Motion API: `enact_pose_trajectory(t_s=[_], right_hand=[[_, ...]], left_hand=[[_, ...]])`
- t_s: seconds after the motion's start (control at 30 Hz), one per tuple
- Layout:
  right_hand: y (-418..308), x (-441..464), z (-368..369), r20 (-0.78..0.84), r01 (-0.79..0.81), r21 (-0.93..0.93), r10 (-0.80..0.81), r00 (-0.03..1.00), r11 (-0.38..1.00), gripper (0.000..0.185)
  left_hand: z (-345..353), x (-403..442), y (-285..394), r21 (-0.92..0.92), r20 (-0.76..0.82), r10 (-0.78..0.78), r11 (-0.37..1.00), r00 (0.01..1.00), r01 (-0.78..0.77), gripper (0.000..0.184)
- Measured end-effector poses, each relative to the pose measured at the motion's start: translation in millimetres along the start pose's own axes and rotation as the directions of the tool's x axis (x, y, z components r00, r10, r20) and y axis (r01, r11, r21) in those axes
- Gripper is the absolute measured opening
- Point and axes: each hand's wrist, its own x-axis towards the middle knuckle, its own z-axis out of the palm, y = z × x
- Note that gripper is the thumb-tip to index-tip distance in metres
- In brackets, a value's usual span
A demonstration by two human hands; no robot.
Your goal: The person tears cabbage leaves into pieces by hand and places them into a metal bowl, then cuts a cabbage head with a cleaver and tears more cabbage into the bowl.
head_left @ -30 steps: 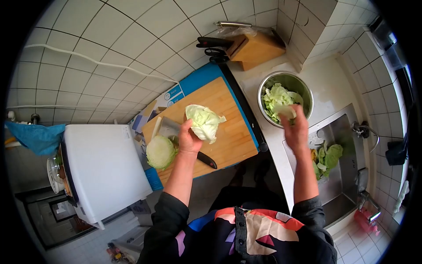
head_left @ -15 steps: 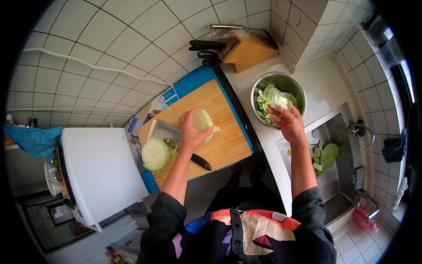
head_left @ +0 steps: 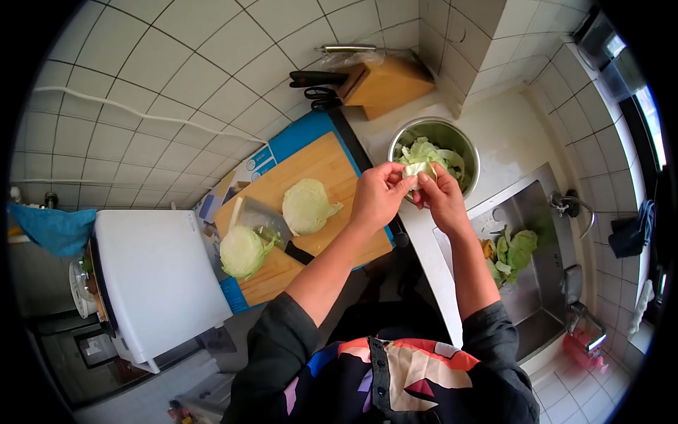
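Observation:
Both hands pinch one pale cabbage leaf piece [head_left: 419, 169] over the near rim of a steel bowl [head_left: 474, 152]. My left hand [head_left: 381, 194] is closed on the leaf's left side, my right hand [head_left: 443, 198] on its right side. Torn cabbage leaves [head_left: 431, 150] lie in the bowl. On the wooden cutting board [head_left: 332, 159] rests a cut cabbage half [head_left: 307, 205]. Another cabbage piece [head_left: 244, 251] sits at the board's left, beside a cleaver [head_left: 265, 218] with a black handle lying flat.
A wooden knife block [head_left: 388, 85] with black-handled scissors [head_left: 321, 97] stands at the back. Right of the bowl is a steel sink [head_left: 540, 297] holding loose outer leaves [head_left: 513, 251]. A white appliance [head_left: 159, 275] stands at the left.
My left hand has let go of the cabbage half on the board and moved right to the leaf piece. My right hand has come slightly left and down with that piece.

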Motion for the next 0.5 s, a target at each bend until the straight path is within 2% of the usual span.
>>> enact_pose_trajectory(t_s=[0.03, 0.07, 0.1, 0.13, 0.2, 0.23, 0.27, 0.3, 0.33, 0.4, 0.43, 0.5], right_hand=[[1.8, 0.6, -0.5, -0.081, 0.045, -0.195, -0.062, 0.995, 0.980, 0.009], [1.1, -1.5, 0.3, -0.085, 0.045, -0.195, -0.062, 0.994, 0.980, 0.009], [-3.6, -4.8, 6.0, -0.143, 0.164, -0.493, -0.266, 0.953, 0.854, 0.007], [-6.3, -6.4, 10.5, -0.131, 0.222, -0.747, -0.467, 0.874, 0.626, 0.005], [-2.0, -6.5, 8.5, -0.159, 0.255, -0.732, -0.521, 0.839, 0.632, 0.009], [1.5, -5.8, 4.2, -0.121, 0.280, -0.799, -0.597, 0.793, 0.533, 0.011], [6.1, -5.1, 0.1, -0.072, 0.296, -0.855, -0.663, 0.745, 0.426, 0.013], [10.2, -2.3, -10.6, -0.155, 0.216, -0.855, -0.629, 0.762, 0.472, 0.017], [10.6, 3.7, -24.6, -0.192, 0.174, -0.876, -0.656, 0.730, 0.450, 0.018], [2.2, 6.3, -42.3, -0.257, 0.116, -0.850, -0.597, 0.760, 0.513, 0.021], [-0.7, 9.4, -47.6, -0.252, 0.120, -0.848, -0.592, 0.765, 0.517, 0.021], [-4.8, 15.4, -57.0, -0.101, 0.114, -0.938, -0.571, 0.815, 0.328, 0.031]], left_hand=[[6.7, 3.0, -9.6, -0.002, 0.006, 0.000, 1.000, 1.000, 0.000, 0.024], [11.2, 6.7, -26.6, 0.104, -0.080, 0.079, 0.992, 0.994, -0.071, 0.019], [15.9, 6.9, -28.1, 0.215, -0.156, 0.166, 0.968, 0.974, -0.131, 0.016], [20.5, 5.7, -29.5, 0.216, -0.152, 0.167, 0.967, 0.974, -0.132, 0.016], [30.5, 0.9, -29.2, 0.405, -0.199, 0.281, 0.896, 0.939, -0.182, 0.011], [34.4, 2.3, -33.8, 0.487, -0.197, 0.392, 0.835, 0.899, -0.257, 0.008], [39.6, 1.7, -35.5, 0.486, -0.199, 0.389, 0.836, 0.899, -0.254, 0.008], [44.9, -1.5, -30.2, 0.560, -0.160, 0.530, 0.744, 0.833, -0.366, 0.008], [49.3, -4.2, -25.1, 0.627, -0.107, 0.656, 0.628, 0.747, -0.461, 0.008], [56.7, -4.3, -20.2, 0.557, -0.113, 0.653, 0.666, 0.749, -0.497, 0.008], [56.0, -0.7, -22.8, 0.581, -0.060, 0.607, 0.667, 0.793, -0.466, 0.009], [57.8, 13.5, -37.1, 0.605, -0.012, 0.555, 0.666, 0.832, -0.436, 0.014]])
